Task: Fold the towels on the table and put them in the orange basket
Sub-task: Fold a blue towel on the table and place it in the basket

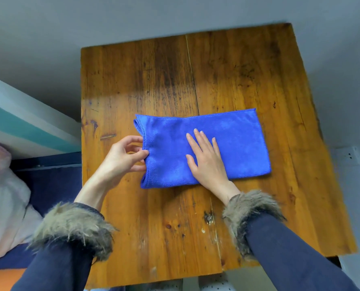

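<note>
While the right hand (206,162) lies flat with straight fingers pressing on its middle, a blue towel (238,141) rests folded into a long rectangle across the centre of the wooden table (154,76). At the towel's left edge the left hand (122,156) pinches the hem between thumb and curled fingers. Both dark sleeves end in furry cuffs (74,225). An orange patch (0,278), only partly visible, sits at the near left corner, beside a pale pink cloth (4,206).
</note>
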A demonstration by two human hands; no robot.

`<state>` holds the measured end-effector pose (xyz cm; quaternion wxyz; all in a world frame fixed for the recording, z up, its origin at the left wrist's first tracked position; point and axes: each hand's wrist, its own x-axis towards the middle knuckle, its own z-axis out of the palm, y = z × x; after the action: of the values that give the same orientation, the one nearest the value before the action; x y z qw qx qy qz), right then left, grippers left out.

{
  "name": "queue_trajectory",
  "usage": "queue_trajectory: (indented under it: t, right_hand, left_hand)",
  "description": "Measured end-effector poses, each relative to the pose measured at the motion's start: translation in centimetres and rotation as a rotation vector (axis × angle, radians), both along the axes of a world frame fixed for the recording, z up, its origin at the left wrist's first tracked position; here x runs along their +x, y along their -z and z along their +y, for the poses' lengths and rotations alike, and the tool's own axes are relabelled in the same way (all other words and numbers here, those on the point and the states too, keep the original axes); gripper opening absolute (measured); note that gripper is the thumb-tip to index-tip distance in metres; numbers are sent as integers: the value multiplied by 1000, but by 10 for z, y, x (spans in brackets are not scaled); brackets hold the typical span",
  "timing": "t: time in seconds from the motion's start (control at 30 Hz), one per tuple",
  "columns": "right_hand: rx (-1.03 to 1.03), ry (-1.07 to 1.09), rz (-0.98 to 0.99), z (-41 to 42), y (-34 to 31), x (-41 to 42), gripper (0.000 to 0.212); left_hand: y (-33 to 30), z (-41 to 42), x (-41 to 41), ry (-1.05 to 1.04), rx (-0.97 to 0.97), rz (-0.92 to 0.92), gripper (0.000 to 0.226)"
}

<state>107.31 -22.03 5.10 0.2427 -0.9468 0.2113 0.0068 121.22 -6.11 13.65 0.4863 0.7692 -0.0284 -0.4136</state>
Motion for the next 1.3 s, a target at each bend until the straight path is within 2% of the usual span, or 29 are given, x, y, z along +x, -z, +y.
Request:
queue_trajectory:
  t: [0.07, 0.17, 0.3, 0.43, 0.77, 1.03, 1.1, 1.17, 1.23, 1.3]
  right_hand:
    - [117, 130, -156, -16, -13, -16, 48]
    - [226, 318, -270, -48, -26, -46, 35]
    - [348, 500, -283, -89, -26, -82, 22]
    - [509, 639, -206, -113, -19, -109, 19]
    - [505, 503, -164, -130, -2, -134, 20]
    - [730, 598, -110, -141, -2, -131, 25]
    - [732, 597, -101, -142, -2, -128, 22]
    - [739, 615, -83, -142, -3, -122, 21]
    - [707, 618, -63, -144, -5, -114, 22]
    - [664, 605, -49, -147, -7, -102, 22]
  left_hand:
    - [-12, -18, -9, 2, -24, -37, 21]
    - [-27, -56, -24, 35, -57, -67, 20]
    - [-31, -119, -56, 61, -75, -100, 21]
    - [-16, -174, -94, 60, -39, -122, 19]
    - [32, -232, -151, 152, 177, -334, 27]
    - [52, -246, -156, 192, 200, -357, 29]
    - [50, -236, -160, 185, 123, -447, 28]
    - [50, -217, -161, 222, 52, -653, 27]
    - [53, -195, -153, 329, 114, -906, 29]
    - [60, -177, -140, 452, 244, -1081, 34]
